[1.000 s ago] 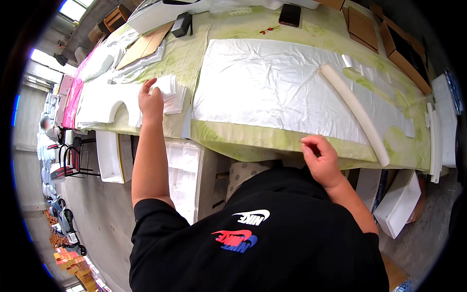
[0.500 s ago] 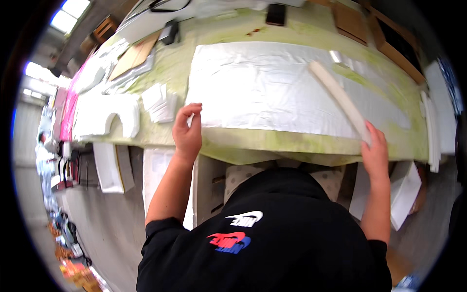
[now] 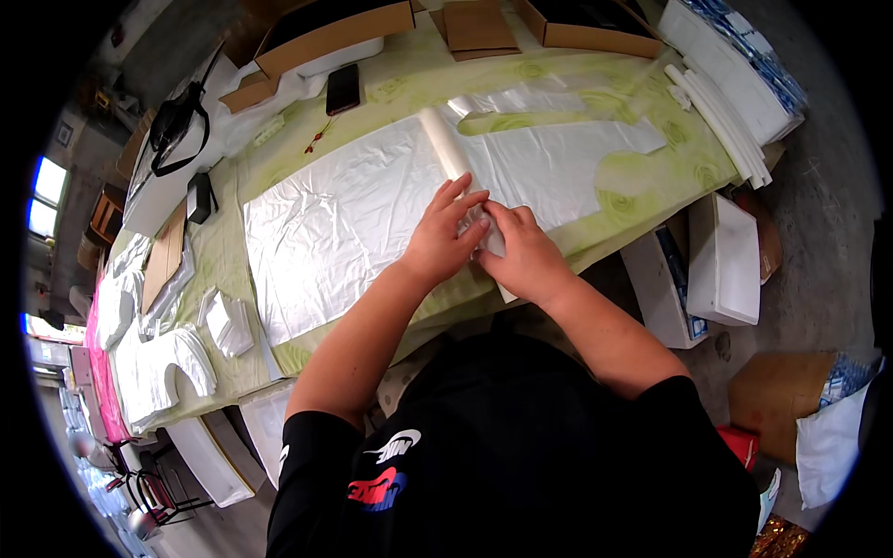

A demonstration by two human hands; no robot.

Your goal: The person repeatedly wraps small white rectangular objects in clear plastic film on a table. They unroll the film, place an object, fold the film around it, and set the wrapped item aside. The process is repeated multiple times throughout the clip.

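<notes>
Head view: judged uneven pressure liable to skew the white roll or crease the silvery sheet beneath. Saw roll lying across sheet on the green-patterned tablecloth. Noted forearms angled inward, left hand and right hand close together over roll's near part, fingers bent; could not tell whether clamped.

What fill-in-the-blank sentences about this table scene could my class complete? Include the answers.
1. The left hand and the ____ hand are at the long pale tube.
2. The tube lies on ____ of the shiny sheet.
3. The phone is coloured ____.
4. The pattern on the tablecloth is ____.

Missing words: right; top; black; green.
</notes>
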